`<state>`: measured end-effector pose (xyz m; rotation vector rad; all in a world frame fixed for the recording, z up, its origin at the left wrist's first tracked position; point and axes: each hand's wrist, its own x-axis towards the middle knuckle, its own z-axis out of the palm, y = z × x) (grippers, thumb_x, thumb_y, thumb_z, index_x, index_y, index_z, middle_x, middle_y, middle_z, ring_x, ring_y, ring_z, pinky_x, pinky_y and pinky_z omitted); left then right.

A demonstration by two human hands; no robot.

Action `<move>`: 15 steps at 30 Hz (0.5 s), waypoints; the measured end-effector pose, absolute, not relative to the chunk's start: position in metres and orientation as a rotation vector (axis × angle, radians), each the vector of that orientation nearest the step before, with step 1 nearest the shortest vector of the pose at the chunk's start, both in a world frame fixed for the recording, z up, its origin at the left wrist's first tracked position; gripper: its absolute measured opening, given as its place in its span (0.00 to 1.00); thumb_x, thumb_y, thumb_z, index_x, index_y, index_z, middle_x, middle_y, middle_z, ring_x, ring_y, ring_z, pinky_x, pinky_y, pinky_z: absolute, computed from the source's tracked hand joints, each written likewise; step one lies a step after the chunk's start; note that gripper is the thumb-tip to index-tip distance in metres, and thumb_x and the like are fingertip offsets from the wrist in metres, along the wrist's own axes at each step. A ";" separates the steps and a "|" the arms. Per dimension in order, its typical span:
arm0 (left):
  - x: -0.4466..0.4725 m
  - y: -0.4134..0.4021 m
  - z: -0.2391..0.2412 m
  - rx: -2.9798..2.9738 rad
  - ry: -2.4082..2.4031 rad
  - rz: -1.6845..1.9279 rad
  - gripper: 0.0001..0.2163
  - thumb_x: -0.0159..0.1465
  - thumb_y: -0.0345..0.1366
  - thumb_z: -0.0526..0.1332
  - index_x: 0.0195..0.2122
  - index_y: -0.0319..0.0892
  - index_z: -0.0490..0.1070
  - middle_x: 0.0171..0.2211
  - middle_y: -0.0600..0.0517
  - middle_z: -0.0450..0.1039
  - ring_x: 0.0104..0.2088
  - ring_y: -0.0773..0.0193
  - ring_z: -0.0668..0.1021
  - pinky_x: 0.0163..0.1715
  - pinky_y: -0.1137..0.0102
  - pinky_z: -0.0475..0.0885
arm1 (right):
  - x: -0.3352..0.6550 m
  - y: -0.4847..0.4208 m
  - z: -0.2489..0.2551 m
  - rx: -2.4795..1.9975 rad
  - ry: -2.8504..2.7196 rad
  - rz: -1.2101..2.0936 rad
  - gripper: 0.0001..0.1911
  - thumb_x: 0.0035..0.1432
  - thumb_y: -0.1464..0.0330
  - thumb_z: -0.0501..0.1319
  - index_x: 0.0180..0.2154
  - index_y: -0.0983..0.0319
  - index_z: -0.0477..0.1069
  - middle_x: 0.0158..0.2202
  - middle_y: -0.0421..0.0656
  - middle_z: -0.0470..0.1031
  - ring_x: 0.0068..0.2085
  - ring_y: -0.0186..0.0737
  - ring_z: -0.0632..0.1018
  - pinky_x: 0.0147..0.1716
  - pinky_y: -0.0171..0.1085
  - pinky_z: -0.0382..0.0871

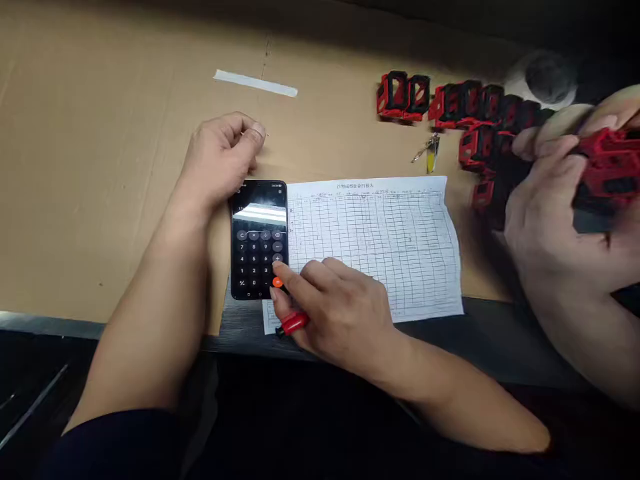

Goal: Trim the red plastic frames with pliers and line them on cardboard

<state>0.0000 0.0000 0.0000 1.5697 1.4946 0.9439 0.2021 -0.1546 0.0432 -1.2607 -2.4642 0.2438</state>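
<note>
A black phone [254, 215] lies on the sheet's left edge with a calculator on its screen. Over its lower right keys is the index finger of my right hand [345, 310], near the plus and orange equals keys. A red pen [295, 323] with a black end is gripped in this same hand, partly hidden by the fingers. My left hand [225, 148] rests on the cardboard just above the phone, fingers curled and thumb pressed against them; whether anything small is pinched there I cannot make out. Beneath the right hand lies a printed form [370, 233] with a grid and handwriting.
Several red-and-black plastic parts [417, 97] stand at the upper right. A nail clipper-like metal item [431, 153] lies below them. At the right, another person's blurred hands [545, 207] hold a red part [615, 163]. White tape [255, 83] crosses the cardboard [100, 133].
</note>
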 end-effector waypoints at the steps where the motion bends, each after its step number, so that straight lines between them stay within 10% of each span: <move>1: 0.000 0.000 0.000 1.568 1.496 0.943 0.13 0.66 0.49 0.61 0.30 0.48 0.73 0.23 0.53 0.75 0.30 0.57 0.78 0.31 0.62 0.70 | 0.202 -0.155 0.043 -1.241 -2.461 0.249 0.14 0.68 0.65 0.61 0.48 0.65 0.81 0.29 0.40 0.69 0.29 0.38 0.65 0.25 0.38 0.51; 15: 0.000 0.001 -0.003 1.609 1.502 0.911 0.14 0.67 0.52 0.61 0.33 0.47 0.74 0.23 0.54 0.75 0.30 0.57 0.76 0.35 0.60 0.69 | 0.196 -0.164 0.041 -1.073 -2.581 0.434 0.20 0.69 0.61 0.57 0.52 0.67 0.77 0.29 0.40 0.72 0.27 0.38 0.68 0.24 0.39 0.51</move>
